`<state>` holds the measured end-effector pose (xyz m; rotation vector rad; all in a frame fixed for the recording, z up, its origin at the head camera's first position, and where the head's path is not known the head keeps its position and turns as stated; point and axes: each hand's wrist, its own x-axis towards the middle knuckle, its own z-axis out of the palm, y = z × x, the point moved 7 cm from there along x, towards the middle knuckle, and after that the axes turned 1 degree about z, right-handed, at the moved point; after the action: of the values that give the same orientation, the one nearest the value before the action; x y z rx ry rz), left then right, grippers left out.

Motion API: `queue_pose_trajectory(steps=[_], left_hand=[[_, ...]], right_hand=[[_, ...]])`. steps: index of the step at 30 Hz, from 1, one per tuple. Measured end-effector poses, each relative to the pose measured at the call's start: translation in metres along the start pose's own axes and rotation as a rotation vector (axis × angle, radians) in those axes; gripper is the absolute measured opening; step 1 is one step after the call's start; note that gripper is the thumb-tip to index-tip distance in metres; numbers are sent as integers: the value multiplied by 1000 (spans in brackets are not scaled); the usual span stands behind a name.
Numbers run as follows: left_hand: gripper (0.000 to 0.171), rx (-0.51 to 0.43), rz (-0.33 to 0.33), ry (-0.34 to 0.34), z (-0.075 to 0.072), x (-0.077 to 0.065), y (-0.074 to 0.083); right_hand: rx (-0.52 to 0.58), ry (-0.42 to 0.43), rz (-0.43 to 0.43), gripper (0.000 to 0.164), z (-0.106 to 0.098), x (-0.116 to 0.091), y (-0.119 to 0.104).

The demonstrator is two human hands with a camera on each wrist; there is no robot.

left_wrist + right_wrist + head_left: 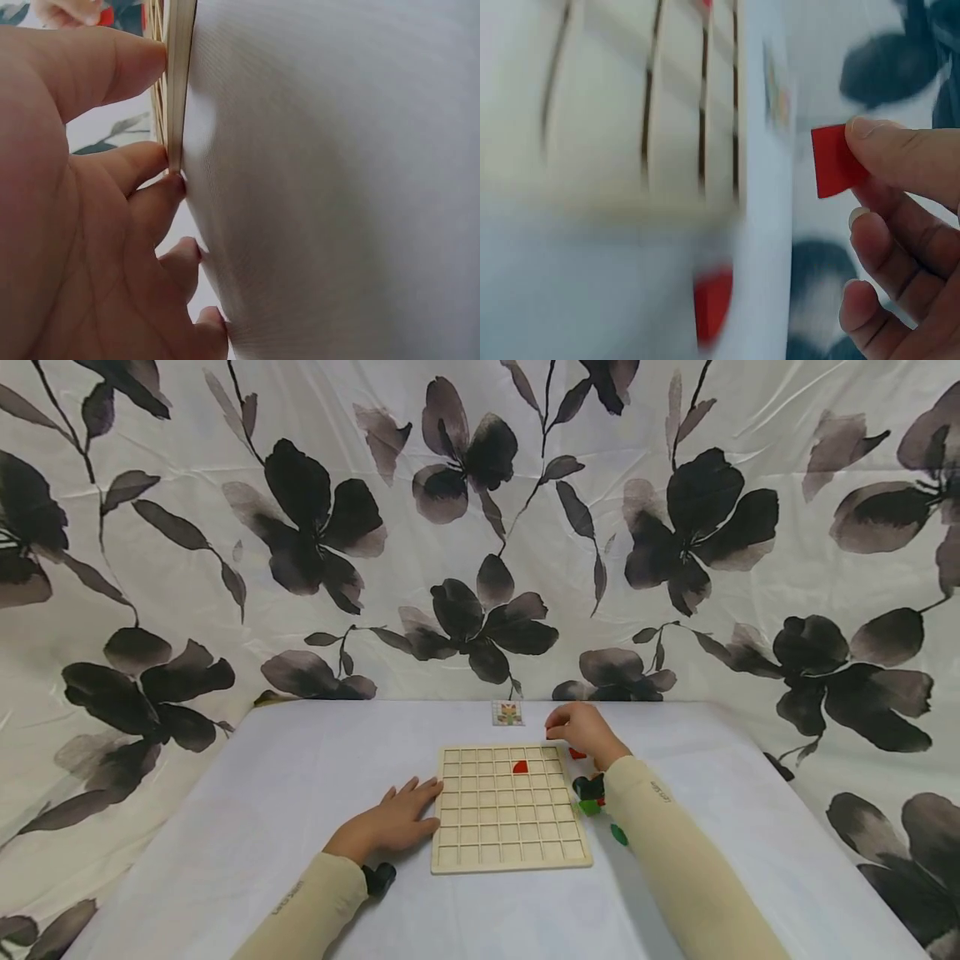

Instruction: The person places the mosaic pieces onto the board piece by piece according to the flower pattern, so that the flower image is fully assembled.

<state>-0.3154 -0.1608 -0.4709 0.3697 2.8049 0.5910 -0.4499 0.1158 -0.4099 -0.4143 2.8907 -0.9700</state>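
Note:
A pale wooden grid board (pixel 512 867) lies flat on the table, with one red quarter-round piece (pixel 521 767) in a cell of an upper row. My left hand (pixel 390 821) rests on the table with fingers spread, thumb and fingertips against the board's left edge. Beyond the board's top right corner, my right hand (pixel 587 732) pinches a small red piece (pixel 832 161) between thumb and index finger, raised off the table. Its other fingers are loosely bent. The held piece shows straight sides and a curved lower edge.
Right of the board lie a loose red piece (pixel 577 753), a bright green piece (pixel 589 808) and a dark green piece (pixel 618 834), partly behind the right forearm. A small patterned card (pixel 507 713) is at the table's back edge. Flowered cloth hangs behind.

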Motion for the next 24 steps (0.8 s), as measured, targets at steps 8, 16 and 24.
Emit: queue_pose_trajectory(steps=[8, 16, 24], left_hand=[[63, 1, -6, -5, 0, 0, -1], [63, -9, -9, -12, 3, 2, -3], [63, -10, -11, -15, 2, 1, -2]], right_hand=[[18, -67, -106, 17, 48, 4, -43], [-8, -94, -146, 10, 81, 7, -65], [-3, -70, -171, 9, 90, 5, -75]])
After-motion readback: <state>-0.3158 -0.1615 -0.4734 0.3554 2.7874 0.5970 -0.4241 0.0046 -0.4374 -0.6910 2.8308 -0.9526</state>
